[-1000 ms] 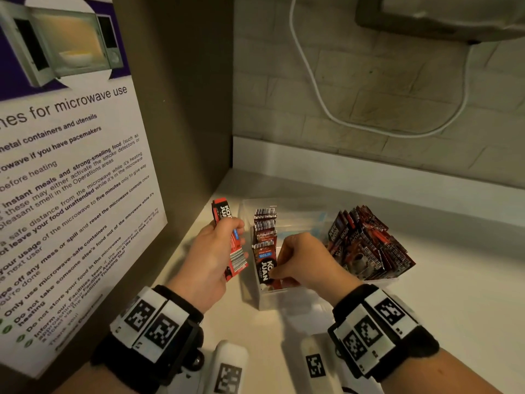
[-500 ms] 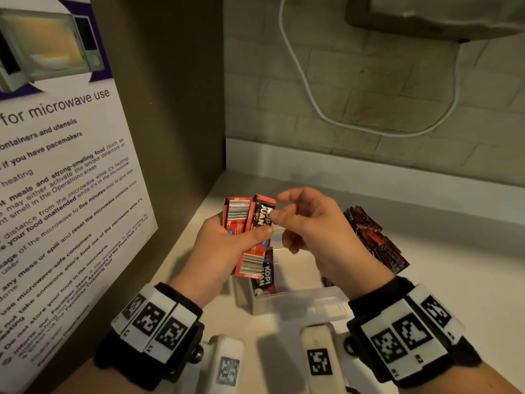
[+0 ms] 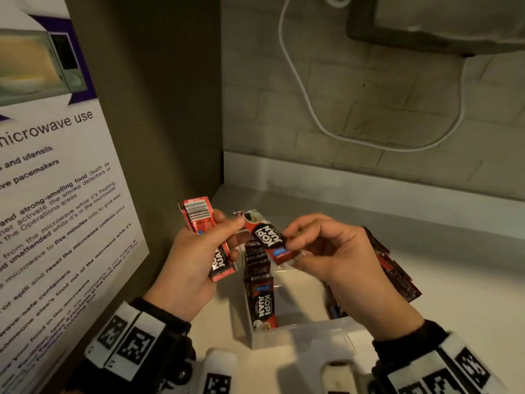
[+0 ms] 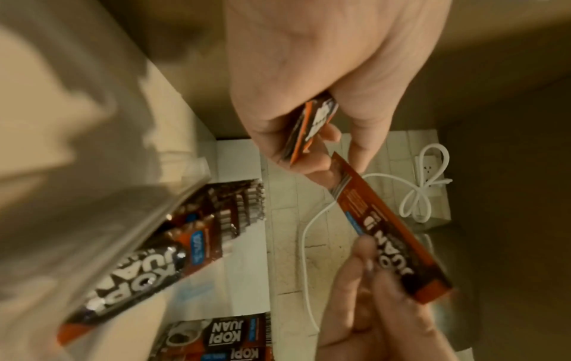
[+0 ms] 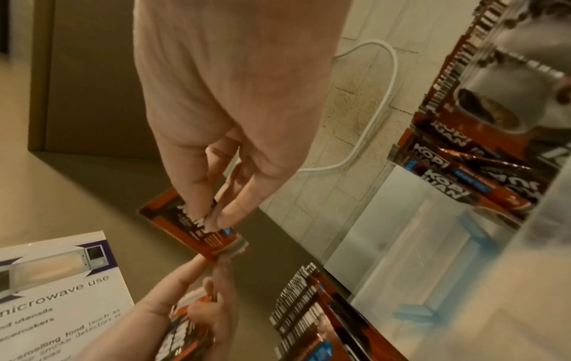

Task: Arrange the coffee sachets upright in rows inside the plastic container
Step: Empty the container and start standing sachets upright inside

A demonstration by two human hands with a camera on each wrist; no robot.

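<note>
Head view: left hand (image 3: 196, 260) is gripping spare sachets (image 3: 208, 237); right hand (image 3: 338, 257) is pinching one sachet (image 3: 268, 237). One row (image 3: 260, 277) is standing beneath them in the container (image 3: 301, 335); loose pile (image 3: 397, 274) beyond is remaining.

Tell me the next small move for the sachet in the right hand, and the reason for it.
Probably lower it upright into the container, at the near end of the row. The right hand pinches a single sachet above the box, while the left hand holds a few more. The row stands along the left wall, and the space beside it is bare.
</note>
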